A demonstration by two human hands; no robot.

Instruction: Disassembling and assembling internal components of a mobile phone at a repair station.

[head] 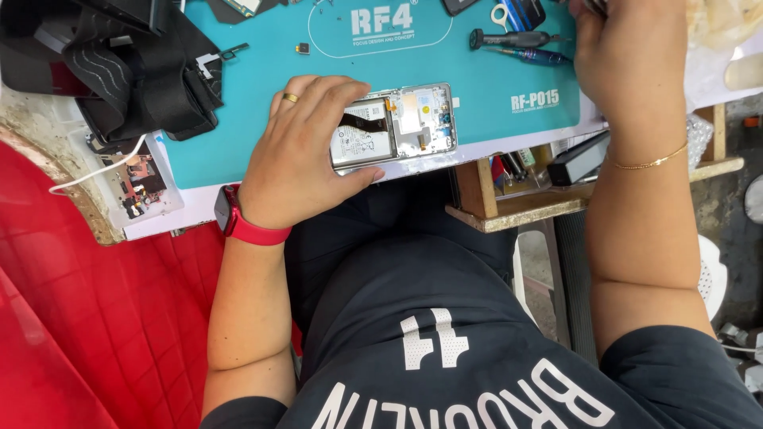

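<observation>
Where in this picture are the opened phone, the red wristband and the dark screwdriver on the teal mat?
opened phone (413,121): head view, on its exposed inner frame right of the battery.
red wristband (256,231): head view, on the strap at the left wrist.
dark screwdriver (513,38): head view, on the middle of its handle.

The left hand (306,151) lies palm down with its forearm running up from the lower left, elbow bent and close to the body. Its fingers are curled and spread forward, the thumb stretched out to the right along the near side, so the grip is a loose clasp rather than a fist. The right hand (620,59) reaches farther forward at the upper right, back of the hand toward the camera, fingers bent out of sight at the frame's top edge. Its bare forearm rises nearly straight.
</observation>
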